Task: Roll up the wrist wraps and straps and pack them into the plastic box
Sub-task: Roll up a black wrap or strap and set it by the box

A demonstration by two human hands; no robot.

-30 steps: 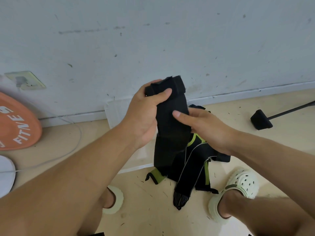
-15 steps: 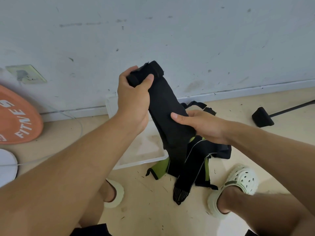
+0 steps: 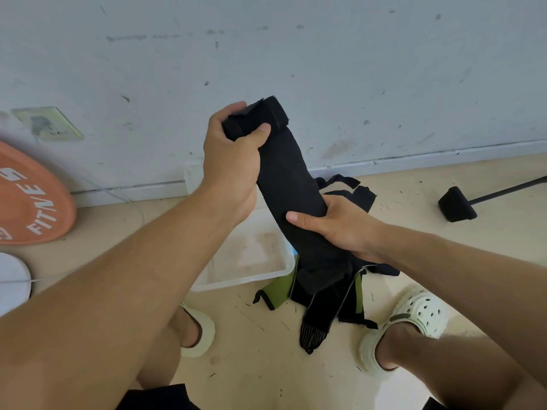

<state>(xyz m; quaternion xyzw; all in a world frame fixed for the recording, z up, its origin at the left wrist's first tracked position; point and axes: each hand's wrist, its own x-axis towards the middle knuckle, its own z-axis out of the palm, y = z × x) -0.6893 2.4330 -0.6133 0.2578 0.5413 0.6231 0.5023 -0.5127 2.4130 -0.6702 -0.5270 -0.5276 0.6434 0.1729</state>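
Above the clear plastic box (image 3: 251,276), one long black wrist wrap (image 3: 291,190) stretches taut and slanted between two hands: the left hand (image 3: 233,161) clenches its rolled top end, the right hand (image 3: 340,226) grips its lower part; one heap of black-and-green straps (image 3: 328,300) lies just right of the box

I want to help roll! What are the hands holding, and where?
Both grip one long black fabric wrap: left hand its rolled top end, right hand its middle.
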